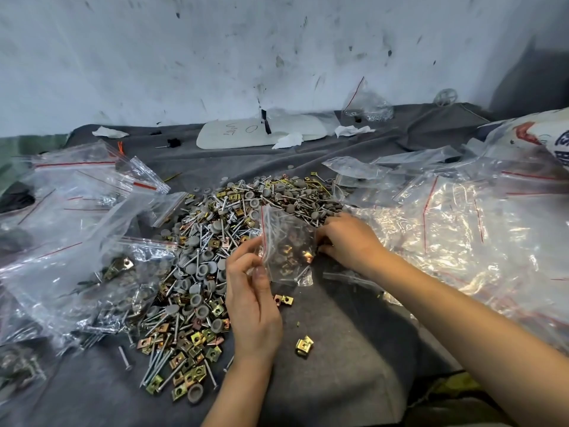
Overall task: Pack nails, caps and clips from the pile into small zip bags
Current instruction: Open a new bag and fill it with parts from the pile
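Nearest, a lone brass clip (304,346) lay on the grey cloth (338,365), just right of the left forearm. The left hand (252,303) rose from the near edge, and its thumb and fingertips pinched the left, red-striped edge of a small zip bag (289,248). The bag stood upright over the near right part of the pile (215,241), with grey caps, brass clips and a few nails visible inside it. The right hand (348,241) reached in from the right, its fingers bent down at the bag's right edge where it met the pile. Whether they gripped anything could not be told.

The pile of nails, caps and clips spread left and farther back. Filled bags (123,272) lay to its left, and a heap of clear bags (462,226) lay to the right. Far off, a white panel (261,131) lay by the scuffed wall (277,41).
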`<state>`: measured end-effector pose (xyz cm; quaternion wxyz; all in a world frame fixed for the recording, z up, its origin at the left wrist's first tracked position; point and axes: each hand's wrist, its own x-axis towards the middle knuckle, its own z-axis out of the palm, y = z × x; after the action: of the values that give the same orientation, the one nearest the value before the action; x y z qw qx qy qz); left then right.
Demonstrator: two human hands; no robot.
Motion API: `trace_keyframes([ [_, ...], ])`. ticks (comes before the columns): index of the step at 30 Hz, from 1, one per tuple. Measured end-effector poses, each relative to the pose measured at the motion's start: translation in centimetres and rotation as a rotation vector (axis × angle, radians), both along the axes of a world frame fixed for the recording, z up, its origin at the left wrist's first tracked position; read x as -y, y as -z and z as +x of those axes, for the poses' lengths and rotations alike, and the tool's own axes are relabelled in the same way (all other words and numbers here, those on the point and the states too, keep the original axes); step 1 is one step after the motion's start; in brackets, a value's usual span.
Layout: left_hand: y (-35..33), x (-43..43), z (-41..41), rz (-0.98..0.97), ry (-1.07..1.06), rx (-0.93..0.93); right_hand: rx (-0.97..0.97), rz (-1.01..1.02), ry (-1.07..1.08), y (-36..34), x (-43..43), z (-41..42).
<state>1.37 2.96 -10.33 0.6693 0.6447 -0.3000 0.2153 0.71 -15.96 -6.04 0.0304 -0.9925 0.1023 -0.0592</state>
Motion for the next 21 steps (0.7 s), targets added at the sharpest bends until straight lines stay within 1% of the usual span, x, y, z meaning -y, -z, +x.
trace_keyframes([
  [2,0.0,0.0,0.0,0.008,-0.004,0.001,0.0,0.045,0.017,0.2,0.1,0.0],
  [4,0.0,0.0,0.0,0.017,-0.01,0.005,0.054,0.162,0.031,0.2,0.1,-0.2],
  [8,-0.1,0.0,0.1,0.028,0.001,0.008,0.376,0.635,0.084,-2.2,-0.7,-0.8],
  [10,0.0,0.0,0.1,0.031,0.01,0.019,0.521,0.764,0.009,-4.7,-1.7,-1.1],
  [12,0.1,0.0,0.2,0.033,0.013,0.036,0.619,0.848,-0.151,-7.4,-3.4,-1.5],
  [14,0.1,0.0,0.2,0.041,0.017,0.063,0.635,0.839,-0.337,-9.3,-5.4,-1.9],
  [16,0.2,0.1,0.1,0.052,0.024,0.072,0.57,0.733,-0.439,-10.0,-7.2,-2.2],
  [21,0.0,-0.1,-0.1,0.087,-0.006,0.095,0.356,0.508,-0.477,-8.8,-8.0,-2.0],
])
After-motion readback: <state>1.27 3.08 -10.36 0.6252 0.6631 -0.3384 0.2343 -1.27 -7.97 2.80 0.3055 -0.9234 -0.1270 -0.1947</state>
